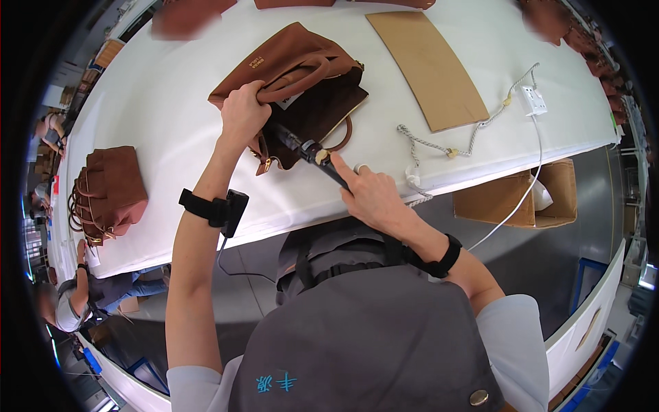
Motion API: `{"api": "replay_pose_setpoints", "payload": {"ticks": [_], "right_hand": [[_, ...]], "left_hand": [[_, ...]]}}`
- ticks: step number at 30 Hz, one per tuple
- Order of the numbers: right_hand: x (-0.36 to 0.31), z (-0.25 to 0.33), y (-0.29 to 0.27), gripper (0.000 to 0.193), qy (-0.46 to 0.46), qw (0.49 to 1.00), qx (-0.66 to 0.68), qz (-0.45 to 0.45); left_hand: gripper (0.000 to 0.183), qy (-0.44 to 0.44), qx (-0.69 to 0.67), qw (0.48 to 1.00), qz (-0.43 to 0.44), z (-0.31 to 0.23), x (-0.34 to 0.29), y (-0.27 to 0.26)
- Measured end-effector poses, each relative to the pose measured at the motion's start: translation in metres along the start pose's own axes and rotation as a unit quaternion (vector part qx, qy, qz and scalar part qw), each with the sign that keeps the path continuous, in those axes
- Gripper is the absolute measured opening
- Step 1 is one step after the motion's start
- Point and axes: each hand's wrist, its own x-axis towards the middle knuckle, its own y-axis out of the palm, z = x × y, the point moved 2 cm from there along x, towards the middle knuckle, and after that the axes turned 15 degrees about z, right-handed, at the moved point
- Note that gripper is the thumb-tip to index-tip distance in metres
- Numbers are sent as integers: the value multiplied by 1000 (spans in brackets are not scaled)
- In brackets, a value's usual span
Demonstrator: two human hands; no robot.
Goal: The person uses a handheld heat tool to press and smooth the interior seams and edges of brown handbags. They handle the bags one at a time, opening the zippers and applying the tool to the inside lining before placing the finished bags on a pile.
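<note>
A brown leather handbag [274, 65] lies tipped on the white table in front of me, its dark inside open toward me. My left hand [244, 113] is closed around the base of one of its rolled handles, at the bag's left edge. In my right hand [376, 196] is a slim black hand tool [309, 150], its index finger stretched along the top. The tool's front end reaches into the bag's mouth, where the tip is hard to see against the dark lining. A second handle [343, 137] hangs beside the tool. A pale label shows inside the bag.
Another brown handbag [113, 192] stands at the left. Beyond my bag lies a flat cardboard sheet [429, 72]. A braided cord [473, 141] runs from a white socket block [533, 100] toward my right hand. An open cardboard box [515, 199] sits below the table's edge. A person works at far left.
</note>
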Motion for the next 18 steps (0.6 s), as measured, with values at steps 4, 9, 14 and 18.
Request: {"api": "replay_pose_setpoints", "payload": {"ticks": [4, 9, 14, 18], "right_hand": [[0, -2, -9, 61, -10, 1000, -5, -9], [11, -47, -29, 62, 57, 992, -19, -112], [10, -45, -33, 60, 12, 998, -15, -64], [2, -28, -22, 58, -112, 992, 62, 9]], "left_hand": [[37, -4, 3, 1000, 3, 1, -1, -1], [38, -10, -2, 1000, 4, -1, -1, -3], [31, -3, -5, 1000, 1, -4, 1, -4], [31, -3, -13, 1000, -15, 0, 2, -6]]}}
